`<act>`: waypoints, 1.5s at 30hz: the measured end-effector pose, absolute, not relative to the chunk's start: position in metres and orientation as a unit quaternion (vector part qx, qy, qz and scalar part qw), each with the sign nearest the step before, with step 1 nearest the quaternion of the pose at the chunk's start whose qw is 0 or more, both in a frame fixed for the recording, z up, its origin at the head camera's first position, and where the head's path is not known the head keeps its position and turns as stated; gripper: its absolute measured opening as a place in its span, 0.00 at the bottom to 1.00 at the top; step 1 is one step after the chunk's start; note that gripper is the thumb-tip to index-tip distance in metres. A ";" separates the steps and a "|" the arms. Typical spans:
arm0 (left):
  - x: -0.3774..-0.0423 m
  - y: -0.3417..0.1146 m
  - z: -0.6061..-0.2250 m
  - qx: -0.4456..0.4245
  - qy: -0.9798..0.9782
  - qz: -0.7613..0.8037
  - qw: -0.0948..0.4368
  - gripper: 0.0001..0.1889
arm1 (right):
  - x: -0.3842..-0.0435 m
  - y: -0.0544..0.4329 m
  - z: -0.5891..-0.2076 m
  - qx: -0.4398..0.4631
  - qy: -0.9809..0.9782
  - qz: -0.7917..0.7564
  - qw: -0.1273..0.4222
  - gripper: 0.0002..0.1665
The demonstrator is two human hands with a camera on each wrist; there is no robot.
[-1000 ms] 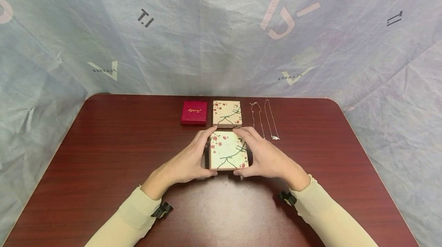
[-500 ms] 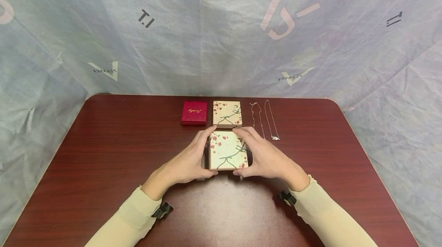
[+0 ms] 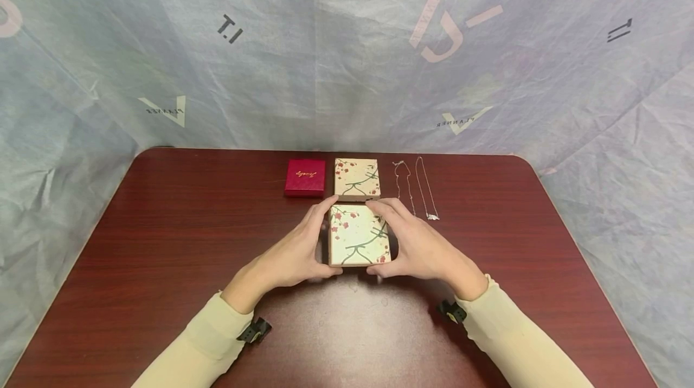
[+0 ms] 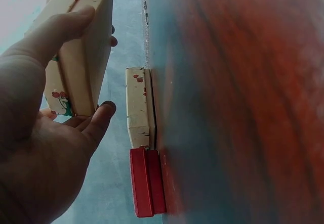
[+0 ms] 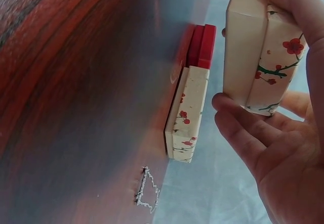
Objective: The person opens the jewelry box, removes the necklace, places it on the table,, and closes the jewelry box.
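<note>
Both hands hold a cream jewelry box printed with red blossoms and dark green branches, raised off the table in the wrist views. My left hand grips its left side, thumb on the near face and fingers at the far side. On the right side my right hand grips it the same way. In the right wrist view the lid sits on the box, a seam running round it. A second blossom-printed box lies just beyond, and a red box with gold lettering stands to its left.
Two thin chain necklaces lie at the back right: one plain chain and one necklace with a silvery pendant. The dark red wooden table is bordered at the back by a grey printed cloth.
The held box and both hands stay almost in place; the box has risen very slightly. The other boxes and the necklaces have not moved.
</note>
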State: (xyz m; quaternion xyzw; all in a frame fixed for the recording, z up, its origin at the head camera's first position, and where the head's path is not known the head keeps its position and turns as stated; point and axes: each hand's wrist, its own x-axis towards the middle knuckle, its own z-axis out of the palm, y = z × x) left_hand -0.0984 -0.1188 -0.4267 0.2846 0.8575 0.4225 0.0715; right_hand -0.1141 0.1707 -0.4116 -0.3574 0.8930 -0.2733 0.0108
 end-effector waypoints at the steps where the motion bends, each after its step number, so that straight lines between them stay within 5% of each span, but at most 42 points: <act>1: -0.099 -0.119 -0.427 0.286 0.857 0.423 0.070 0.70 | -0.114 0.171 -0.411 -0.358 0.893 -0.274 0.010 0.70; 14: -0.101 -0.120 -0.424 0.288 0.858 0.420 0.071 0.72 | -0.116 0.173 -0.406 -0.362 0.891 -0.274 0.005 0.70; 45: -0.102 -0.122 -0.426 0.282 0.870 0.400 0.067 0.58 | -0.107 0.204 -0.393 -0.334 0.905 -0.264 0.019 0.71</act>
